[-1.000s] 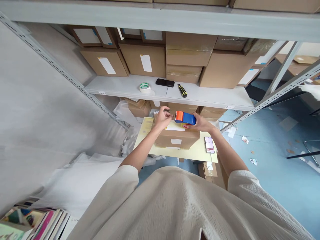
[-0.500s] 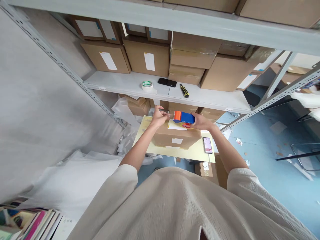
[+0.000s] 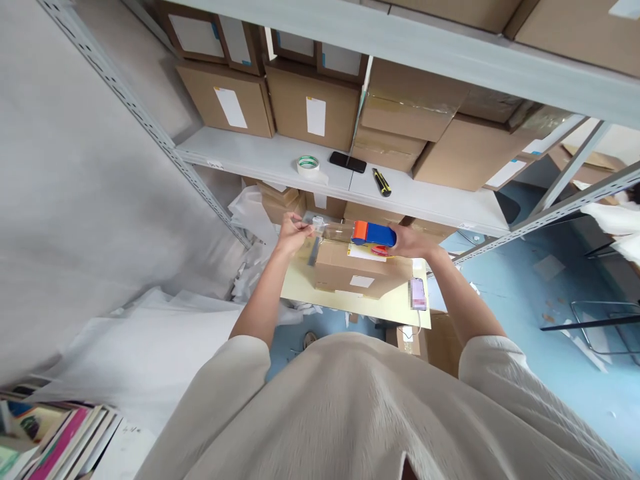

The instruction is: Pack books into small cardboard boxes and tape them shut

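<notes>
My right hand (image 3: 407, 241) is closed round a blue and orange tape dispenser (image 3: 377, 234), held above the right part of a cardboard box (image 3: 340, 270). From its orange end a strip of clear packing tape (image 3: 334, 231) stretches left across the box top. My left hand (image 3: 294, 233) pinches the free end of that strip, out past the box's left edge. White labels mark the top and the near side of the box. It rests on a pale yellow tabletop (image 3: 300, 290).
On the grey shelf (image 3: 240, 147) ahead lie a tape roll (image 3: 308, 166), a black phone (image 3: 348, 162) and a yellow-black utility knife (image 3: 381, 182), with cardboard boxes (image 3: 310, 113) behind them. Another phone (image 3: 418, 294) lies at the tabletop's right edge. White foam sheets (image 3: 165, 353) are piled at left.
My left hand has moved left, away from the dispenser, and the tape strip between my hands is longer. The dispenser stays over the box. The view has shifted slightly.
</notes>
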Motion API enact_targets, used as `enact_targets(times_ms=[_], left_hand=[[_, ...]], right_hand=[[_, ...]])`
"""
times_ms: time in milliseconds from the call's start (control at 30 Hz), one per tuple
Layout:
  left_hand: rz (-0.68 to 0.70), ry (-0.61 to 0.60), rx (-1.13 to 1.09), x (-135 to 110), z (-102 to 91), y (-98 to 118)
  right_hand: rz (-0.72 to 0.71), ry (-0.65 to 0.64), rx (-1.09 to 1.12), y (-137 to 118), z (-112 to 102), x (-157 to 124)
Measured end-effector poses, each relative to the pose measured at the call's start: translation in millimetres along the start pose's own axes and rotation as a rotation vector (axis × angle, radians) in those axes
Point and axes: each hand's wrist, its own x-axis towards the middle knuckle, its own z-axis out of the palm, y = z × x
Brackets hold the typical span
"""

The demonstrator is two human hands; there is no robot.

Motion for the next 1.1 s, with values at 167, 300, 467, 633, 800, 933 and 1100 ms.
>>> enact_targets(times_ms=[167, 300, 467, 633, 800, 933, 1100], left_hand=[[-0.103, 0.01, 0.009, 2.1, -14.7, -5.8], [-0.16, 0.016, 0.032, 1.0, -15.7, -12.6], [-0.16, 0.033, 0.029, 5.3, -18.5, -20.5], [-0.184, 0.025, -0.012, 8.9, -26.4, -29.5], [-0.193, 0.02, -0.047, 10.9, -32.3, -41.3], [-0.202, 0.002, -0.072, 13.8, -34.4, -51.0], [-0.189, 0.015, -0.102, 14.0, -32.6, -62.1]], right_hand=[[0.051, -0.055, -0.038, -16.0, -4.6, 5.7], [0.087, -0.068, -0.051, -27.2, -3.2, 12.3], [0.091, -0.085, -0.119, -40.5, -4.4, 22.8], [0.089, -0.106, -0.187, -52.9, -5.4, 35.7], [0.092, -0.13, -0.21, -60.8, -4.6, 44.9], [0.086, -0.138, -0.228, -67.3, -5.6, 47.9], [0.102, -0.149, -0.269, -76.6, -8.4, 48.8]])
